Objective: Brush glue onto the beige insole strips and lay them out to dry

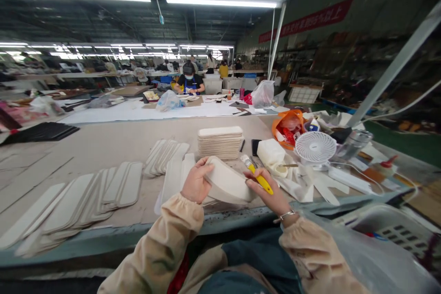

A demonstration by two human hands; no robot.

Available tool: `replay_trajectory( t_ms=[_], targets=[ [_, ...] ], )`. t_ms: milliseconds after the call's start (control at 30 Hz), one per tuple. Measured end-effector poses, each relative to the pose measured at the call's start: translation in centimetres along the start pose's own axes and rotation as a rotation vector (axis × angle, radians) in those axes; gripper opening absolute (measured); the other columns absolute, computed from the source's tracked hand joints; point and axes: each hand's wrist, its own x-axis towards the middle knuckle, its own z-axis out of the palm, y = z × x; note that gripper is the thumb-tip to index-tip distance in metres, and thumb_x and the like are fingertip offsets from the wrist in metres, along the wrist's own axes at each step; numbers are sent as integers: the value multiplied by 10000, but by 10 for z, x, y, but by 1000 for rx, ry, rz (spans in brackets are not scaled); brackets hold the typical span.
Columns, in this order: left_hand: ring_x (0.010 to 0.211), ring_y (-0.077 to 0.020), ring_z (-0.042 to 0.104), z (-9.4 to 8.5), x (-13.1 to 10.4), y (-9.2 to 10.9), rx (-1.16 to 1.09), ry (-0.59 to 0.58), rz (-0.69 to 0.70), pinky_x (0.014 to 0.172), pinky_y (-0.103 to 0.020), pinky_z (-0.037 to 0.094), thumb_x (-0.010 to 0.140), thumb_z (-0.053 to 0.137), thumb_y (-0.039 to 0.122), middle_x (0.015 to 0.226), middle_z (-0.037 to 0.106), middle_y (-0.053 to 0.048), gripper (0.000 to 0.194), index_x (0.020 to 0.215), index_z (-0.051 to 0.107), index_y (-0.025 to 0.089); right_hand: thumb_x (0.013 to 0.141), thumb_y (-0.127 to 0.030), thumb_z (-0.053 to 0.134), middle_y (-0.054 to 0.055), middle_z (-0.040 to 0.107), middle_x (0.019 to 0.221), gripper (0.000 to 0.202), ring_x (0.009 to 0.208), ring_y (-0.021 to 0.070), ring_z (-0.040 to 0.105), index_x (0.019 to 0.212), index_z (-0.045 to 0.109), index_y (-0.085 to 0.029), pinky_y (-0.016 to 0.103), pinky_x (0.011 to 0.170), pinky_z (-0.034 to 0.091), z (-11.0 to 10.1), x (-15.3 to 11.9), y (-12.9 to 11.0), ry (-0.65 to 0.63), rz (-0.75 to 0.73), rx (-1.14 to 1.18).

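Between my hands a cream-white strip-shaped panel (229, 181) with rounded corners is bent into a curve above the table's front edge. My left hand (197, 180) pinches its left end, thumb on top. My right hand (267, 193) is closed at its right end and also holds a yellow-handled brush (258, 175), bristles pointing up and left. Directly behind stands a neat stack of similar panels (219, 142). More panels (175, 177) lie under and left of my left hand, partly hidden by it.
Overlapping panels (76, 202) spread across the left of the table. To the right are a white fan (315, 148), an orange bag (288, 126), a white container (271, 152), scraps and a red-tipped bottle (384, 169). A person (189, 80) sits across the table.
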Motion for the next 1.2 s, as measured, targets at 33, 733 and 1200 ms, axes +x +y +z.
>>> replay_trajectory(
  t_ms=[33,733,1200],
  targets=[
    [650,-93,586,3,0,2,-11,-13,-3,658,-212,471,533,788,156,743,646,31,382,871,609,150,764,-411,718,51,696,1045,314,976,241,657,913,497,-244,419,870,512,4,-3,1,13,-5,-34],
    [1430,-395,236,-76,12,-115,1806,-500,298,1115,-657,120,923,464,383,1529,372,-111,473,1386,488,286,744,-458,716,-18,589,833,382,761,154,583,855,424,-238,302,737,482,8,22,11,467,-89,-5],
    [977,-265,649,6,4,-89,236,-238,-32,874,-399,495,779,608,638,1028,718,-127,522,972,704,163,707,-367,781,34,671,911,381,849,201,661,848,452,-236,337,768,530,-10,-20,-19,389,-155,-126]
  ],
)
